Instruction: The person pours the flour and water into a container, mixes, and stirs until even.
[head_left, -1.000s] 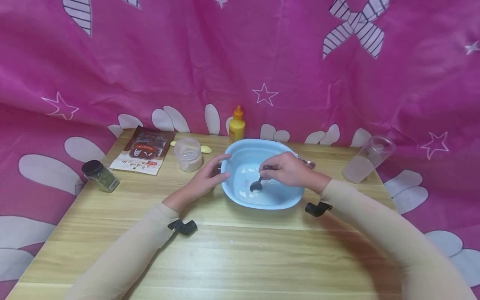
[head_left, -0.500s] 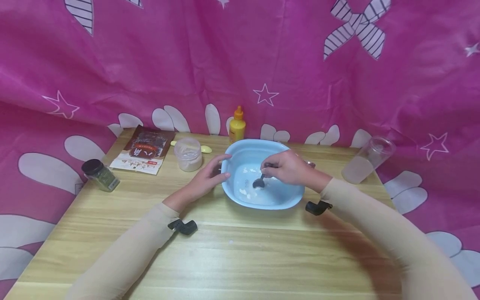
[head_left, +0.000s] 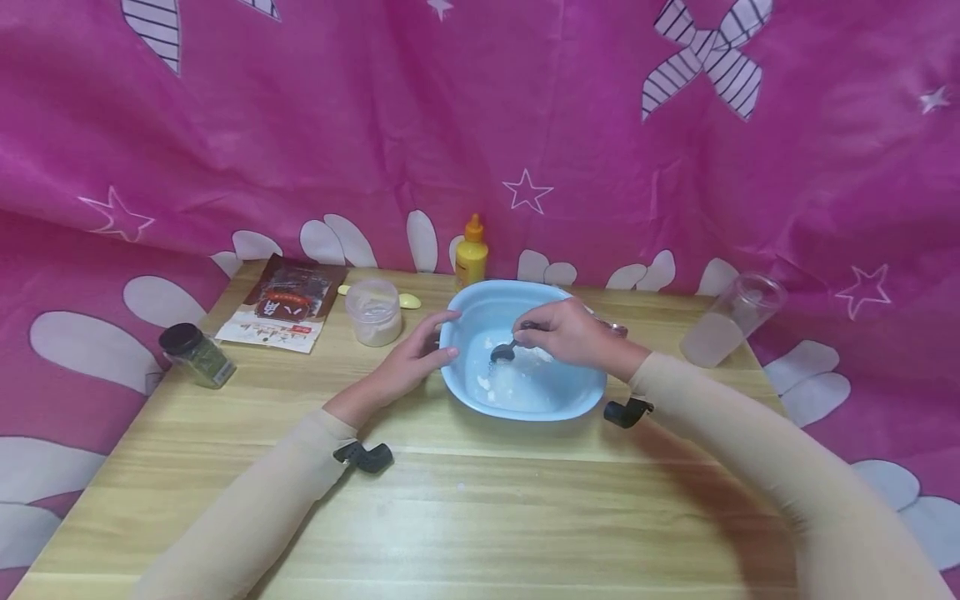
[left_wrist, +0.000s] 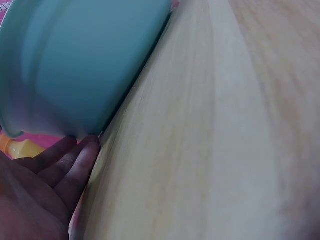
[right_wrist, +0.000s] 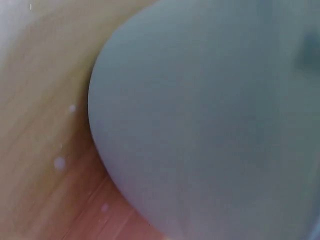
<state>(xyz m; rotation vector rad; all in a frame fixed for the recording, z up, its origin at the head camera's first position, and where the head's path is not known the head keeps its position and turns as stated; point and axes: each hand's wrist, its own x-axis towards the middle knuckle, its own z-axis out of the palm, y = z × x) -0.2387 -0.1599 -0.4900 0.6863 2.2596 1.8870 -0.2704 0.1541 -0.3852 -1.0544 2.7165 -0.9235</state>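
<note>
A light blue plastic basin [head_left: 517, 411] sits on the table, with white clumps and some liquid [head_left: 517, 387] on its bottom. At its left side is my left hand [head_left: 408, 362], thumb and fingers spread against the rim. The left wrist view shows straight fingers [left_wrist: 75, 172] touching the basin's outer wall [left_wrist: 75, 65]. Over the basin, my right hand [head_left: 573, 333] pinches the handle of a small dark spoon [head_left: 502, 353]. The spoon's bowl is low inside the basin, near the white clumps. In the right wrist view only the basin wall [right_wrist: 190, 120] and table appear; the hand is hidden.
Behind the basin stand a yellow squeeze bottle [head_left: 471, 260] and a clear tub of white powder [head_left: 375, 323]. A yellow spoon [head_left: 409, 301], brown packet [head_left: 285, 304] and black-lidded jar [head_left: 198, 358] are left. A clear cup with cloudy liquid [head_left: 712, 337] is right.
The spoon has swept left and slightly away from me inside the basin, and the right hand has shifted a little left with it. The left hand stays against the basin.
</note>
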